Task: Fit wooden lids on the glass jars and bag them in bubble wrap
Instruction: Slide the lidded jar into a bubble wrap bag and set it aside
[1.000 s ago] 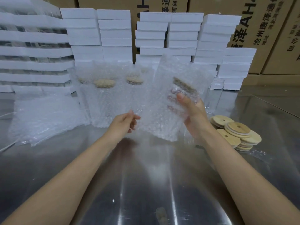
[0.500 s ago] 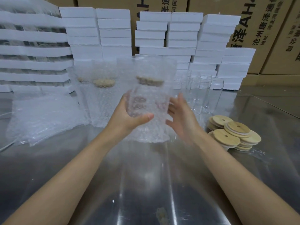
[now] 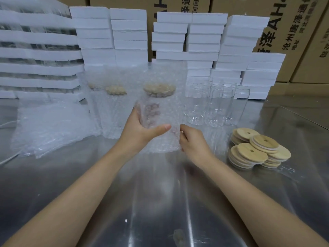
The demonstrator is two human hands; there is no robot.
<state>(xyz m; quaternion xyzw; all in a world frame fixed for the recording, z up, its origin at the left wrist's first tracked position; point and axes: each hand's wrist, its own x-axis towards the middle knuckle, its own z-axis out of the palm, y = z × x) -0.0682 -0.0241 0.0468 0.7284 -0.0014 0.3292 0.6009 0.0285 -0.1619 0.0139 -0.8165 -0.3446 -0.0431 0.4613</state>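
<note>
The brown cartons (image 3: 292, 24) against the back wall carry large "AH" lettering and Chinese print, 沧州 among it; the smaller lines are too blurred to read. Half a second ago the right hand (image 3: 193, 141) hung open beside the bagged jar (image 3: 160, 111); now its fingers are pinched on the bubble wrap's lower right edge, and the bag sits a little lower. The left hand (image 3: 140, 129) is wrapped around the jar, thumb across the front, holding it upright, its wooden lid (image 3: 159, 90) showing through the wrap. Bare glass jars (image 3: 216, 104) stand just right of it, loose lids (image 3: 258, 150) piled nearer. White foam blocks (image 3: 204, 41) are stacked along the shiny metal table (image 3: 160, 202).
</note>
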